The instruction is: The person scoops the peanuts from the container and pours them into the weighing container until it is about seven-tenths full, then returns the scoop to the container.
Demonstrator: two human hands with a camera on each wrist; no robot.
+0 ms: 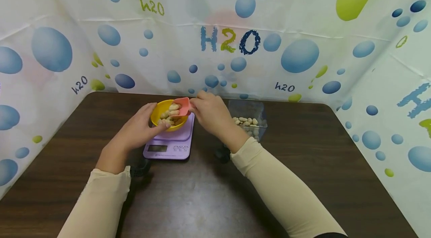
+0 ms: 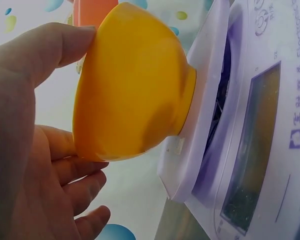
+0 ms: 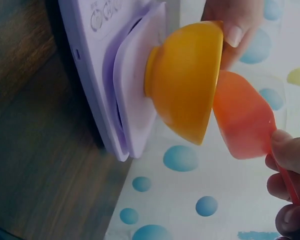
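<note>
A yellow bowl with shelled-looking pale nuts in it, perhaps peanuts, stands on the plate of a purple kitchen scale. My left hand holds the bowl at its rim, thumb on the near side and fingers round the far side, as the left wrist view shows. Over the bowl's right edge is a coral-red scoop, tilted toward the bowl, with several nuts at its mouth. My right hand grips the scoop's handle. The scale's display shows no readable figure.
A clear plastic box with more nuts stands right of the scale, partly behind my right forearm. The dark wooden table meets a white curtain printed with blue drops at the back and sides.
</note>
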